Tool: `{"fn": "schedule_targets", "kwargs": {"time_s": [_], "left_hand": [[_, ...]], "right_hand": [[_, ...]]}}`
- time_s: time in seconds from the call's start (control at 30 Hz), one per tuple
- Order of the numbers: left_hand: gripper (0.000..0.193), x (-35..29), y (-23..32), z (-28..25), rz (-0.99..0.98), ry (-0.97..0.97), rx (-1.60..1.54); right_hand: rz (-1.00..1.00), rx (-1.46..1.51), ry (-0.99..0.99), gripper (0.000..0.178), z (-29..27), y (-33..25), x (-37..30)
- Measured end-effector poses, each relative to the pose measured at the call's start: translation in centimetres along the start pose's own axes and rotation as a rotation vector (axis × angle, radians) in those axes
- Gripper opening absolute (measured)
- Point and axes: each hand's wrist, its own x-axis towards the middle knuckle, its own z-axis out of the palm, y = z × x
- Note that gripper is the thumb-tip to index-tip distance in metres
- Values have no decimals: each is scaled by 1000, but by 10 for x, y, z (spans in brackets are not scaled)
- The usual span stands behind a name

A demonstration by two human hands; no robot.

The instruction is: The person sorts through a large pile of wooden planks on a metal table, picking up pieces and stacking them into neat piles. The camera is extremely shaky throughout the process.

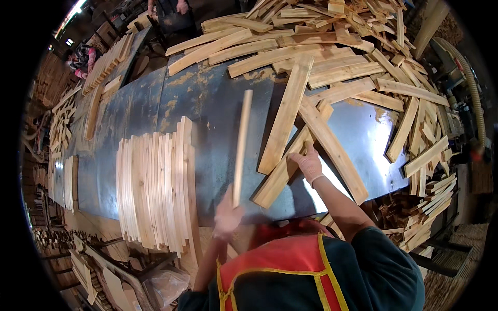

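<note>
My left hand (228, 212), blurred by motion, grips the lower end of a narrow wooden board (243, 145) that stands on edge above the dark metal table (218, 129). My right hand (308, 163) is closed at the edge of another wooden board (277, 181), which slants across the table; part of the grip is hidden. Two more boards lie close around it: a long board (288, 114) to its left and a knotted plank (337, 155) crossing on its right. Left of my left hand, a row of boards (155, 186) is packed side by side on edge.
A heap of loose boards (332, 57) covers the table's far and right side. More offcuts (430, 202) are stacked at the right edge. Another stack of boards (109, 62) stands far left, near a person in pink sleeves (88, 62). A ribbed hose (469, 83) hangs at right.
</note>
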Motion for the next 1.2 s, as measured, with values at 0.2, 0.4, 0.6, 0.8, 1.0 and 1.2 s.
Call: {"fn": "schedule_targets", "kwargs": {"time_s": [0.2, 0.4, 0.6, 0.8, 1.0, 1.2], "left_hand": [[79, -68, -163, -51, -79, 416, 920], [90, -18, -87, -23, 141, 406, 971], [101, 25, 49, 103, 367, 15, 828], [84, 64, 86, 121, 321, 51, 593], [95, 119, 118, 112, 376, 214, 573], [94, 161, 151, 126, 127, 97, 582]], "right_hand": [[-450, -606, 258, 85, -62, 22, -10], [-18, -674, 67, 95, -122, 38, 26], [-35, -384, -4, 92, -158, 28, 34], [58, 595, 79, 93, -207, 82, 104], [57, 1018, 6, 63, -212, 89, 165], [159, 1263, -195, 47, -131, 55, 142]]}}
